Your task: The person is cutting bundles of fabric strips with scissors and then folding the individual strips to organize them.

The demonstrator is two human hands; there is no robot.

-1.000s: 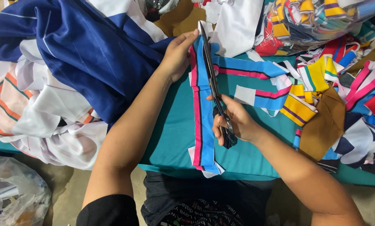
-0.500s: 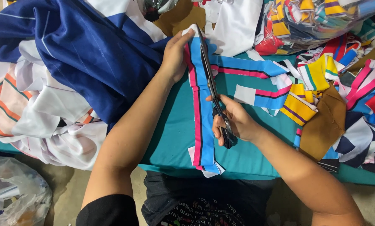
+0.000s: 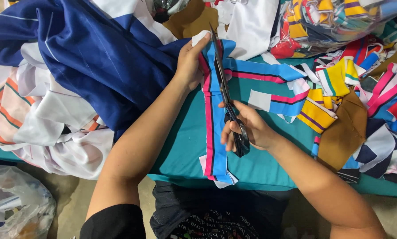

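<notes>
Both forearms are left bare, and no watch, ring or glove is seen on the left hand point(image 3: 190, 62) or the right hand point(image 3: 247, 128). A short black sleeve point(image 3: 114, 221) is worn on the left upper arm, its edge ending above the elbow, while the right arm is uncovered as far as the frame shows. A dark top point(image 3: 211, 223) with small pale print across the front is seen at the bottom edge.
</notes>
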